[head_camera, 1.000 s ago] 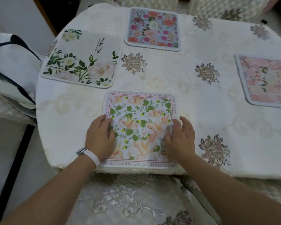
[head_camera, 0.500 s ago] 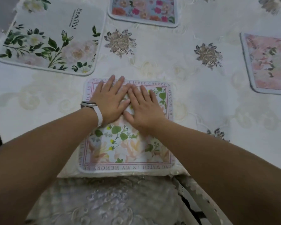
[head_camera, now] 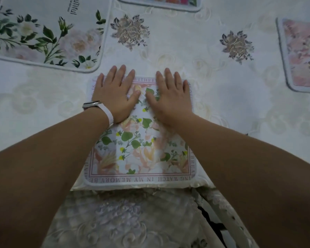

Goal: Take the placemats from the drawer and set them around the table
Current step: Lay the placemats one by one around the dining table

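Observation:
A floral placemat [head_camera: 140, 149] with a pink lettered border lies flat at the near edge of the table [head_camera: 213, 97]. My left hand [head_camera: 115, 95] and my right hand [head_camera: 170, 97] press on its far half, palms down, fingers straight and spread, fingertips over its far edge. A white placemat with green leaves [head_camera: 43, 34] lies at the far left. A pink placemat [head_camera: 302, 54] lies at the right edge. Only the near edge of a blue flowered placemat [head_camera: 159, 2] shows at the top.
A cream embroidered tablecloth with brown flower motifs [head_camera: 129, 31] covers the table. Below the table's near edge there is a chair seat with a grey embroidered cover [head_camera: 125, 221].
My hands slid from the mat's near corners to its middle, then spread apart along its far edge. The view has moved closer to the table.

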### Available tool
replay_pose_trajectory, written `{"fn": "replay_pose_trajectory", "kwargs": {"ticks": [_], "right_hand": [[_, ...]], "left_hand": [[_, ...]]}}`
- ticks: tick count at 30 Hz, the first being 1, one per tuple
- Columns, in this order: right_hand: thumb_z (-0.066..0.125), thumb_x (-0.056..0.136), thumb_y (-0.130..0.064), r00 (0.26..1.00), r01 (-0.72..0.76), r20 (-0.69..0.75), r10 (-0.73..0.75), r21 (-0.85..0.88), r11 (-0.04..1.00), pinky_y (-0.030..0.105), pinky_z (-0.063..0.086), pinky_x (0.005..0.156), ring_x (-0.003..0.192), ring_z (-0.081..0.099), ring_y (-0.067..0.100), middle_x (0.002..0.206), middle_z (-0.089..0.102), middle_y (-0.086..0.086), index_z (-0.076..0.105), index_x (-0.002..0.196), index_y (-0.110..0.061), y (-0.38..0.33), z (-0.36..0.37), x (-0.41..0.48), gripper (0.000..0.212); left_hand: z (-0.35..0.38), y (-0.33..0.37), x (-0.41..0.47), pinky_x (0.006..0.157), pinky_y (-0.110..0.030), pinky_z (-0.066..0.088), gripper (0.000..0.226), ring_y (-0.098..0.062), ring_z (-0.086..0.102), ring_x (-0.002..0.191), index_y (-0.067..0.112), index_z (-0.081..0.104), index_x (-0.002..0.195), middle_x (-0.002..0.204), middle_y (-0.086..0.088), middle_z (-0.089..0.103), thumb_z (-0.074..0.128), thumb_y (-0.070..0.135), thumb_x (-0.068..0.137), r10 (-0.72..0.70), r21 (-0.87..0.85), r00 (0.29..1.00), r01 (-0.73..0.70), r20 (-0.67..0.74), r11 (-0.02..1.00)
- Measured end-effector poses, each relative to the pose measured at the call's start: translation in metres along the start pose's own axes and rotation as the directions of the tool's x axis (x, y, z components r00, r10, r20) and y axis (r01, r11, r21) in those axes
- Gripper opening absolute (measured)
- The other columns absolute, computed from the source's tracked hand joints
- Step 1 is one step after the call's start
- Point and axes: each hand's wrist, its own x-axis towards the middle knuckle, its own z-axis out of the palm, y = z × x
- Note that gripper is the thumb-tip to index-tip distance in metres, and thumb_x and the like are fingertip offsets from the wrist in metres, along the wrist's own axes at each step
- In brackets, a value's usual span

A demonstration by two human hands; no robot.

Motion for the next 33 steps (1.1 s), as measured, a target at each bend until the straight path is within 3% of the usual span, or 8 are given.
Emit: {"fn": "replay_pose_trajectory", "kwargs": {"ticks": [7, 13, 21, 24, 28, 33], "right_hand": [[0.028, 0.095, -0.056, 0.995, -0.103, -0.003, 0.104, 0.067, 0.992, 0.044, 0.0, 0.123, 0.152, -0.007, 0.024, 0.166, -0.005, 0.006, 0.004, 0.158, -0.019, 0.045, -0.005, -0.044, 0.077], [0.023, 0.098, -0.056, 0.997, -0.055, 0.054, 0.053, 0.03, 0.998, 0.04, -0.01, 0.121, 0.15, -0.017, 0.017, 0.165, -0.015, 0.005, -0.007, 0.157, -0.016, 0.053, 0.003, -0.104, 0.078], [0.02, 0.098, -0.059, 0.988, -0.004, 0.151, 0.009, -0.037, 0.999, 0.04, -0.013, 0.12, 0.148, -0.022, 0.029, 0.161, -0.021, 0.016, -0.009, 0.156, -0.011, 0.017, 0.016, -0.165, 0.081], [0.015, 0.099, -0.06, 0.978, 0.091, 0.194, -0.078, -0.06, 0.994, 0.045, -0.015, 0.12, 0.146, -0.028, 0.03, 0.16, -0.026, 0.011, -0.013, 0.155, -0.019, -0.011, 0.02, -0.173, 0.075], [0.012, 0.101, -0.055, 0.946, 0.259, 0.222, -0.238, -0.071, 0.963, 0.051, -0.009, 0.12, 0.148, -0.023, 0.029, 0.161, -0.023, 0.0, -0.011, 0.155, -0.025, -0.037, 0.029, -0.168, 0.066], [0.011, 0.099, -0.059, 0.933, 0.312, 0.212, -0.291, -0.074, 0.947, 0.046, -0.012, 0.12, 0.15, -0.019, 0.026, 0.162, -0.018, -0.004, -0.006, 0.156, -0.022, -0.033, 0.034, -0.165, 0.07]], "left_hand": [[0.004, -0.02, -0.033, 0.12, -0.043, 0.001, 0.081, -0.018, -0.009, 0.148, 0.019, -0.004, 0.154, 0.162, -0.002, -0.009, 0.013, 0.068, 0.092, -0.127, 0.0, 0.992, 0.127, -0.003, 0.992], [0.009, -0.021, -0.09, 0.12, -0.042, 0.003, 0.087, -0.019, -0.009, 0.148, 0.011, -0.003, 0.154, 0.162, -0.007, -0.007, 0.016, 0.067, 0.09, -0.172, -0.087, 0.985, 0.172, 0.006, 0.981], [0.019, -0.001, -0.162, 0.12, -0.042, 0.003, 0.085, -0.023, -0.012, 0.148, 0.013, 0.0, 0.154, 0.161, -0.012, -0.008, 0.013, 0.067, 0.09, -0.163, -0.064, 0.985, 0.166, 0.052, 0.984], [0.021, 0.005, -0.172, 0.119, -0.043, -0.002, 0.082, -0.025, -0.015, 0.147, 0.019, -0.002, 0.154, 0.161, -0.012, -0.012, 0.011, 0.068, 0.09, -0.103, -0.02, 0.992, 0.105, 0.067, 0.994], [0.022, 0.021, -0.175, 0.118, -0.048, 0.0, 0.077, -0.023, -0.009, 0.148, 0.017, 0.007, 0.154, 0.162, -0.007, -0.003, 0.009, 0.064, 0.093, 0.193, 0.021, 0.976, -0.196, 0.1, 0.98], [0.022, 0.022, -0.176, 0.119, -0.047, -0.001, 0.084, -0.019, -0.012, 0.148, 0.015, 0.002, 0.153, 0.159, -0.001, -0.011, 0.008, 0.07, 0.09, 0.204, 0.042, 0.972, -0.21, 0.112, 0.977]]}}
